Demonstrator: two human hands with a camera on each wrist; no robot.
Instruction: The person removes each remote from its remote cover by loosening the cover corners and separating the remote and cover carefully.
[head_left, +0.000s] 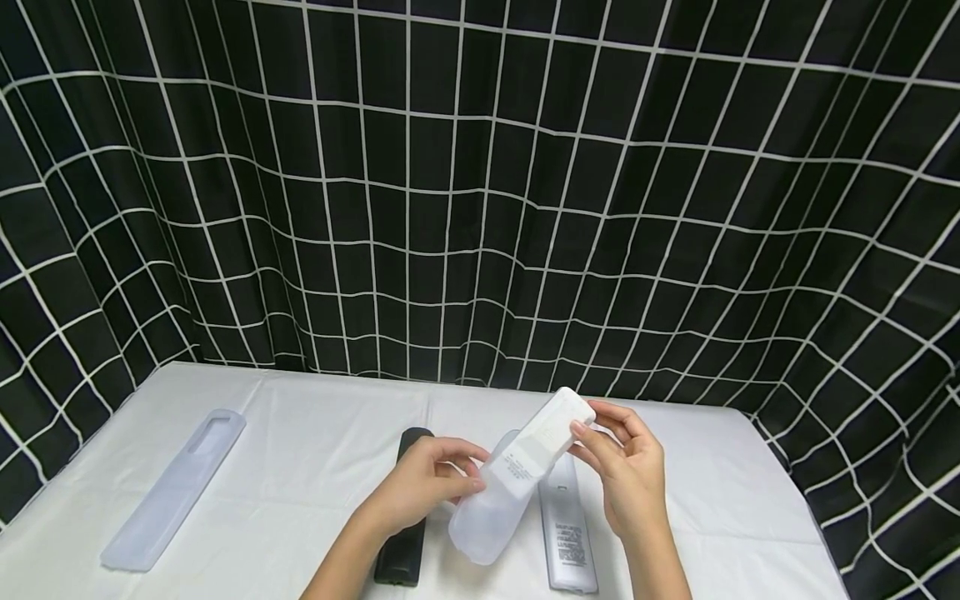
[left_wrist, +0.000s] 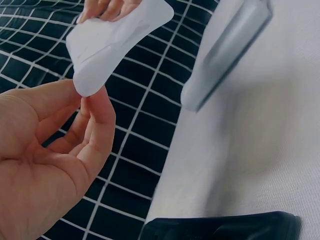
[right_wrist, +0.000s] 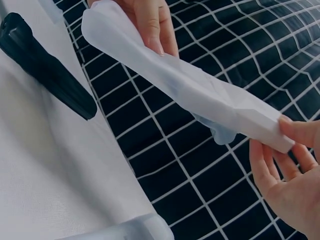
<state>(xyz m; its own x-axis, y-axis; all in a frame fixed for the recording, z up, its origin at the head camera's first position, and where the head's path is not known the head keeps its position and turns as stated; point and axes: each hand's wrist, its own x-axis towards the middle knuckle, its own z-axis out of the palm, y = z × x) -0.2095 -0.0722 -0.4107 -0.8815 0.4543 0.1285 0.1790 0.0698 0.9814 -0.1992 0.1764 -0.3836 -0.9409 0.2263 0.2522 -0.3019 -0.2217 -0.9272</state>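
Observation:
A white remote control [head_left: 553,429] is held tilted above the table, its lower part inside a translucent silicone cover [head_left: 486,527]. The upper end sticks out bare. My left hand [head_left: 422,485] pinches the edge of the cover between thumb and fingers. With thumb and fingertips, my right hand [head_left: 632,471] grips the remote's bare end. In the right wrist view a loose flap of the cover [right_wrist: 223,135] hangs below the remote.
Beneath the left hand lies a black remote [head_left: 401,554]. A pale remote [head_left: 568,529], seemingly in a clear cover, lies under the held one. Another translucent cover [head_left: 174,492] rests at the table's left. Behind the white tablecloth [head_left: 300,433] hangs a black grid curtain [head_left: 480,208].

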